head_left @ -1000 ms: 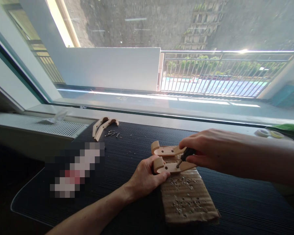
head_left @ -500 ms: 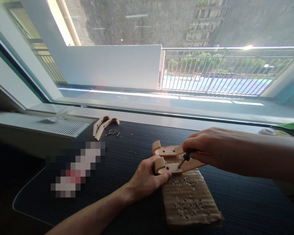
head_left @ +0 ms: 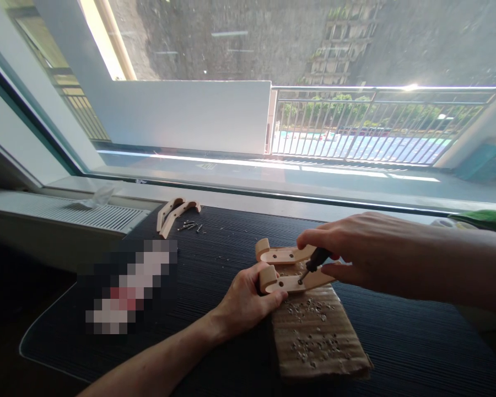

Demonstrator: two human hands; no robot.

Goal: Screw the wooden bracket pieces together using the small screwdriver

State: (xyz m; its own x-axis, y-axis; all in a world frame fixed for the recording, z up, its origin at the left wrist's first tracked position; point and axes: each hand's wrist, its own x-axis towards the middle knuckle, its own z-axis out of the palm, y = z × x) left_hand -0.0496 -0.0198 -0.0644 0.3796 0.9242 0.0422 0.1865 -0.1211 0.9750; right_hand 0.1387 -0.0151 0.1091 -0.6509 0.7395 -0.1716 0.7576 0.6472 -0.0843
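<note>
Left hand (head_left: 248, 292): clamped on near wooden hook (head_left: 291, 284), across far end of corrugated cardboard (head_left: 343, 358). Right hand (head_left: 351, 251): gripping screwdriver (head_left: 313, 262), tip at hook's right-hand hole.

A plastic bag (head_left: 97, 198) lies on a grille (head_left: 119, 219); outside stands a railing (head_left: 361, 124).

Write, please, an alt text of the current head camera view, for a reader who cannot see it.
A right hand loosely holds a screwdriver against a wooden hook that the left hand grips on a pitted cardboard block. A second hook lies just beyond; farther off on the dark table, two more hooks lie beside loose screws.
</note>
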